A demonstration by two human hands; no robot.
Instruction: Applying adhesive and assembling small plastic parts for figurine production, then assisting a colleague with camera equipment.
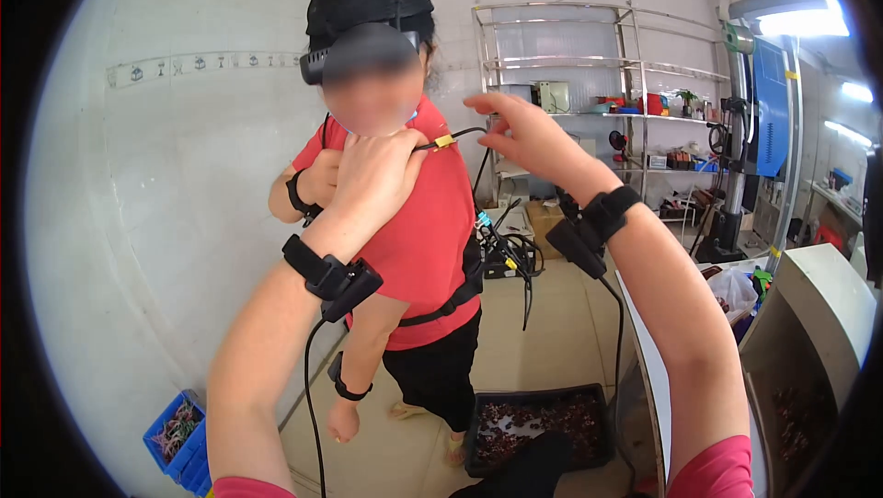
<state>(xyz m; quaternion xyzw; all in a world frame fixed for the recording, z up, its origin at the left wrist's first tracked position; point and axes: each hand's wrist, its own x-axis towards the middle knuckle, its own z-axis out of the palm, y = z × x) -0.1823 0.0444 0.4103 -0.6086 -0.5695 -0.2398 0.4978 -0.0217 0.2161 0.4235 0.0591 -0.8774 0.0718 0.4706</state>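
A person in a red shirt (pixel 418 240), black cap and headset stands in front of me. At the person's collar is my left hand (pixel 377 167), closed, with a black cable coming out between thumb and fingers; its fingertips are partly hidden. A yellow tag (pixel 445 141) sits on this cable, just right of that hand. My right hand (pixel 538 139) is raised beside the person's shoulder, fingers apart, close to where the cable bends down. Both my wrists wear black strapped devices, the left one (pixel 333 277) and the right one (pixel 593 227), with cables hanging from them.
The person's own hand (pixel 322 176) rests on their chest. Cables bundle behind their back (pixel 510 250). On the floor stand a black tray (pixel 474 447) of small dark pieces and blue bins (pixel 189 447). Metal shelves (pixel 561 66) line the back; a table is at right.
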